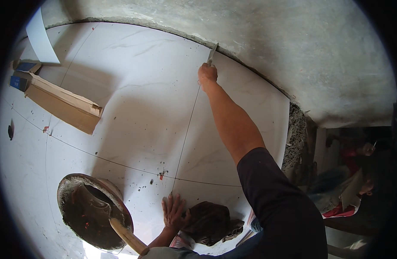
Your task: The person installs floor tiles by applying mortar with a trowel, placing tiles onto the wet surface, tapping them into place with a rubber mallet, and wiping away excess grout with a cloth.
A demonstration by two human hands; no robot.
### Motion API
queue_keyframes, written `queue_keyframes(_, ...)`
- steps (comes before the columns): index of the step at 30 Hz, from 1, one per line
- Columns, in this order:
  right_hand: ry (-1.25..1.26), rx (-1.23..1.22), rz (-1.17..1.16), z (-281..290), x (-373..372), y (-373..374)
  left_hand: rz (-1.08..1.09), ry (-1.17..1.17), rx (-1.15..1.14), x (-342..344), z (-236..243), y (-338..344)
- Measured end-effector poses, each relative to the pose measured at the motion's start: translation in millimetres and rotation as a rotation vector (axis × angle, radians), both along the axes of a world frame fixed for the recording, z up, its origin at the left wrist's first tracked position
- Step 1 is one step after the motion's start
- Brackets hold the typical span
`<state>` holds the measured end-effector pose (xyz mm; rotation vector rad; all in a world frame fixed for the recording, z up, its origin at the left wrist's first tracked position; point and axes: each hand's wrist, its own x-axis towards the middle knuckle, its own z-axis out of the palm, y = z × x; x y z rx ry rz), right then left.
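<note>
Some blue-printed cardboard, illegible | right hand: blade | left hand: on tile

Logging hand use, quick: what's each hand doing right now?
Left hand: open, fingers spread on the white floor tiles, holding nothing visible.
Right hand: closed around a flat-bladed scraper, blade toward the wall.
</note>
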<state>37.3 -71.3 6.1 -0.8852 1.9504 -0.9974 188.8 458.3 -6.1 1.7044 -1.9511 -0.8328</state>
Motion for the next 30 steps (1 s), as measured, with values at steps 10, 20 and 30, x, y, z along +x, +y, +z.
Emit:
queue_keyframes(10, 0.094, -0.012, 0.032, -14, -7, 4, 0.012, 0.006, -0.021, 0, 1, 0)
queue_keyframes(20, -0.154, 0.113, 0.076, -11, -16, -5, 0.014, 0.053, -0.01, 2, 0, 1)
queue_keyframes(30, -0.018, 0.505, 0.198, 50, -16, -48, 0.03, 0.024, -0.013, 5, 0, 2)
